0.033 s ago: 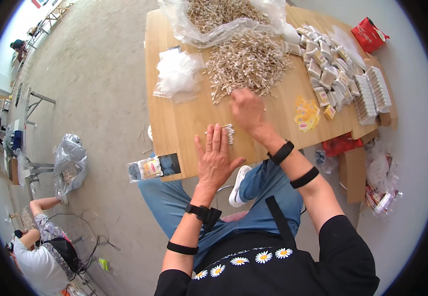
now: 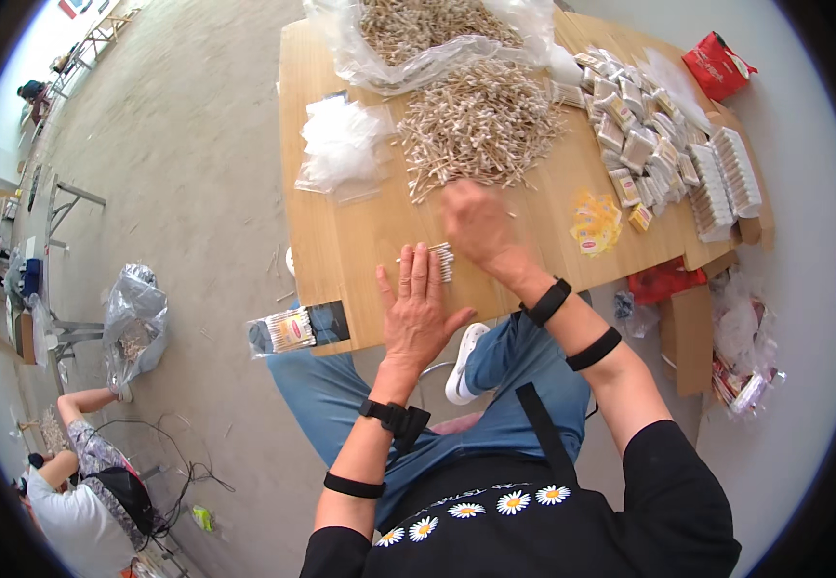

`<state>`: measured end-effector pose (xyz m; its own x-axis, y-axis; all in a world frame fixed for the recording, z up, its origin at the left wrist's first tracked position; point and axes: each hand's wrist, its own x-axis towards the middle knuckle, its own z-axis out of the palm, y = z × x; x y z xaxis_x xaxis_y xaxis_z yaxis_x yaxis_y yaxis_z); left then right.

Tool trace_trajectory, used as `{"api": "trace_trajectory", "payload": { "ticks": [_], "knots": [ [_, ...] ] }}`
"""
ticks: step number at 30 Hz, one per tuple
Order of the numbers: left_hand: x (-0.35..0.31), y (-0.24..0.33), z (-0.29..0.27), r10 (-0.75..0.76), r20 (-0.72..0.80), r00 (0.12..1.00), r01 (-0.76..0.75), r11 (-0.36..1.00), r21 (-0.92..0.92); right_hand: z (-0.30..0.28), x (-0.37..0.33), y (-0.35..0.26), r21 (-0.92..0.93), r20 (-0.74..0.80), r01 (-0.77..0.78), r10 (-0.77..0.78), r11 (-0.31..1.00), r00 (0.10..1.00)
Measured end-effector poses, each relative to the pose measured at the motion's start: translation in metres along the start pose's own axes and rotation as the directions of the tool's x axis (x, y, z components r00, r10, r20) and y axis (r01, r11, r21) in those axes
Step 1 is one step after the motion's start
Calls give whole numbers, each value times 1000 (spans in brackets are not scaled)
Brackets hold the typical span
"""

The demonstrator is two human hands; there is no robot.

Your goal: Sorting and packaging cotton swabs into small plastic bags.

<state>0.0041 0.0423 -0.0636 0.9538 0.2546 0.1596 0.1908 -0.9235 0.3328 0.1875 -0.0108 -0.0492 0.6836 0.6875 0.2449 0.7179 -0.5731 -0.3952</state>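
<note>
My left hand [image 2: 416, 303] lies flat on the wooden table, fingers stretched out and thumb apart. Beside and partly beneath its fingertips is a small row of cotton swabs [image 2: 445, 262]. My right hand [image 2: 476, 220], slightly blurred, is curled closed just off the near edge of a large heap of cotton swabs [image 2: 480, 120]; whatever its fingers hold is hidden. Left of the heap lies a stack of clear plastic bags [image 2: 343, 144]. A filled pack of swabs [image 2: 292, 329] rests at the table's near left corner.
A big clear bag of swabs [image 2: 437, 29] stands behind the heap. Many filled packs [image 2: 641, 135], yellow cards [image 2: 596, 223] and white trays [image 2: 712, 197] cover the right side. A cardboard box [image 2: 686, 337] stands below. At lower left, another person [image 2: 80, 511] sits near a plastic sack [image 2: 135, 328].
My right hand has moved slightly toward me and away from the swab heap. My left hand stays flat in place.
</note>
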Motion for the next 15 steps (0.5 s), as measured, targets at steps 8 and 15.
{"api": "trace_trajectory", "payload": {
  "ticks": [8, 15],
  "knots": [
    [0, -3, -1, 6, 7, 1000, -7, 1000, 19, 4, 12, -7, 35, -87, 107, -104, 994, 991],
    [0, -3, 0, 4, 31, 999, -5, 999, 38, -3, 9, 25, -63, -163, 124, -132, 990, 978]
  ]
}}
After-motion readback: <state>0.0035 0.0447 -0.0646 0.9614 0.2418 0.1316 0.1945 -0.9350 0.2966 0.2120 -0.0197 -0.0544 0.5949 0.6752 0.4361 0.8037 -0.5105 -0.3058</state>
